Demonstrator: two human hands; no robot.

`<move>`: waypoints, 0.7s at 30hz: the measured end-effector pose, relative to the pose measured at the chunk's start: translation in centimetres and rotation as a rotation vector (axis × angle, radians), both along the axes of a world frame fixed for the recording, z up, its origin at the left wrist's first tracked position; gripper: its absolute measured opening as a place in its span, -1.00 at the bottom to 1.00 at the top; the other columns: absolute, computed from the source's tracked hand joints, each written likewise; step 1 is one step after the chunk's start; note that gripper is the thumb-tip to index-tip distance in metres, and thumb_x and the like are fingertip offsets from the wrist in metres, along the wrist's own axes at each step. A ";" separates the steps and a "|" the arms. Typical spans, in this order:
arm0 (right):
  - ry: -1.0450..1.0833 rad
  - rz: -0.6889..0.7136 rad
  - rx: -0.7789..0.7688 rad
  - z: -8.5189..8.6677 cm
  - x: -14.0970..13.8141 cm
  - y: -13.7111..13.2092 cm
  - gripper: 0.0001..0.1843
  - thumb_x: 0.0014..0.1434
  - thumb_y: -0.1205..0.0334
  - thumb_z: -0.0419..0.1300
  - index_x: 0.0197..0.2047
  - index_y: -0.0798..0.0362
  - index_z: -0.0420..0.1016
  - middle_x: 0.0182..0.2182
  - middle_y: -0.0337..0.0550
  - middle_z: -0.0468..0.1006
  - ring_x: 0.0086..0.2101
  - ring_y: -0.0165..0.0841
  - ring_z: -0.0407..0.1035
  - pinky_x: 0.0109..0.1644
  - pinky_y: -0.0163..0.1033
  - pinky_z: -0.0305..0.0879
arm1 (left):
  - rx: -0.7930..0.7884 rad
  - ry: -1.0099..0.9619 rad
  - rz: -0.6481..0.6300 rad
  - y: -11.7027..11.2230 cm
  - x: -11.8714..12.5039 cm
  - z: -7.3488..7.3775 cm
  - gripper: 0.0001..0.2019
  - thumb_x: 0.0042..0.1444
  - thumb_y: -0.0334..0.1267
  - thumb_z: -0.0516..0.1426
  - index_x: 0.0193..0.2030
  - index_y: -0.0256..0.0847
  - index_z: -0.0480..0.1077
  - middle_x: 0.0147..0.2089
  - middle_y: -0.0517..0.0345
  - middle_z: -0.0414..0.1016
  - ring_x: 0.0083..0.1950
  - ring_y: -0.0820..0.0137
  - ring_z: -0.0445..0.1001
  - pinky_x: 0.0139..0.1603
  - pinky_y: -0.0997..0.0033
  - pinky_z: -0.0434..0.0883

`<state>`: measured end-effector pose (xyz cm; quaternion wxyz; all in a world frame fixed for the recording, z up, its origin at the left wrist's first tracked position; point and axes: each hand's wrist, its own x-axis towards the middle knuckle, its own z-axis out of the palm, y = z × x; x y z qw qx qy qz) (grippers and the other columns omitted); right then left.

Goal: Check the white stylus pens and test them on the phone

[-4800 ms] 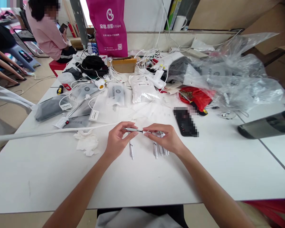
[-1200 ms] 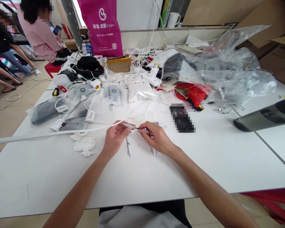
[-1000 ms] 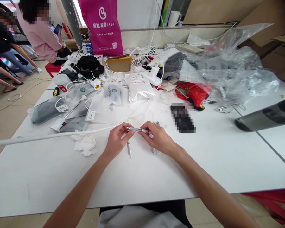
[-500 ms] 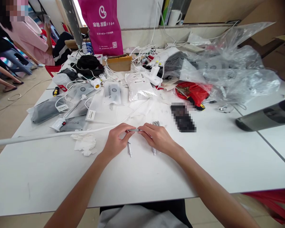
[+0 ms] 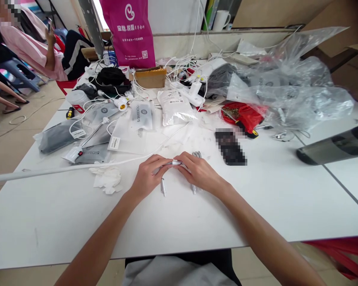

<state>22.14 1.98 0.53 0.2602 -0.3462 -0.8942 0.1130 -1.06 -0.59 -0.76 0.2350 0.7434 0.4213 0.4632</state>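
My left hand (image 5: pixel 147 174) and my right hand (image 5: pixel 198 171) meet over the table, each pinching one end of a slim silver-white pen (image 5: pixel 175 162). It lies level between my fingertips, and the fingers hide its ends. On the tabletop just below my left fingers is another pen (image 5: pixel 163 187), its top partly covered. Several more silver pens (image 5: pixel 197 154) lie side by side under my right hand; their tips show below it and their metal ends above it. A crumpled tissue (image 5: pixel 106 178) rests left of my left hand.
Right of my hands lies a dark phone (image 5: pixel 230 147), blurred out. Beyond are bagged goods (image 5: pixel 141 115), tangled white cables, a red bag (image 5: pixel 244 115) and clear plastic (image 5: pixel 301 95). A dark bottle (image 5: pixel 334 145) lies at right. A white cable (image 5: pixel 62 171) crosses at left. People sit at far left.
More of the pen now shows between my fingertips, with a bright white stretch exposed. My hands have hardly shifted. At far left, the seated person in pink has changed posture.
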 end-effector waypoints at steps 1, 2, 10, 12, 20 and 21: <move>0.015 -0.007 -0.016 0.0 0.0 0.0 -0.79 0.61 0.15 0.04 0.12 0.07 0.42 -0.13 -0.03 0.63 -0.33 -0.33 0.49 -0.33 -0.23 0.27 | 0.008 0.006 0.010 0.0 0.0 0.0 -0.83 0.42 -0.28 0.28 0.07 -0.07 0.67 -0.10 0.06 0.66 -0.12 0.34 0.62 -0.12 0.35 0.54; 0.019 -0.011 -0.021 -0.1 0.0 0.0 -0.79 0.61 0.15 0.04 0.10 0.07 0.41 -0.13 -0.03 0.64 -0.34 -0.33 0.49 -0.33 -0.23 0.27 | 0.020 0.014 0.018 0.1 -0.1 0.0 -0.84 0.41 -0.30 0.28 0.06 -0.08 0.67 -0.10 0.07 0.66 -0.11 0.34 0.62 -0.12 0.35 0.54; 0.068 -0.031 -0.031 -0.1 0.1 0.0 -0.73 0.58 0.05 0.10 0.14 0.05 0.42 -0.05 -0.01 0.60 -0.32 -0.35 0.48 -0.34 -0.24 0.28 | 0.041 0.024 0.040 0.1 0.2 0.0 -0.87 0.41 -0.32 0.28 0.02 -0.09 0.64 -0.08 0.08 0.67 -0.07 0.32 0.64 -0.03 0.30 0.56; 0.045 -0.021 0.024 -0.1 0.2 0.1 -0.76 0.60 0.11 0.06 0.06 0.05 0.47 -0.14 -0.05 0.60 -0.33 -0.35 0.47 -0.35 -0.23 0.25 | 0.037 0.015 0.047 0.1 0.3 0.1 -0.88 0.40 -0.32 0.29 0.01 -0.08 0.64 -0.10 0.11 0.67 -0.08 0.33 0.64 -0.03 0.30 0.56; 0.056 -0.060 0.047 0.0 0.3 0.2 -0.73 0.58 0.06 0.12 0.05 0.05 0.54 -0.18 -0.11 0.66 -0.34 -0.36 0.49 -0.32 -0.22 0.25 | 0.006 -0.007 0.078 0.1 0.2 0.2 -0.90 0.38 -0.31 0.31 -0.03 -0.07 0.65 -0.10 0.13 0.70 -0.08 0.31 0.65 0.05 0.24 0.53; 0.051 -0.051 0.039 0.0 0.3 0.2 -0.73 0.60 0.10 0.08 -0.01 0.04 0.55 -0.23 -0.13 0.65 -0.34 -0.36 0.49 -0.31 -0.22 0.25 | 0.002 -0.011 0.076 0.0 0.2 0.3 -0.91 0.38 -0.30 0.32 -0.03 -0.06 0.66 -0.11 0.14 0.70 -0.08 0.31 0.65 0.05 0.24 0.53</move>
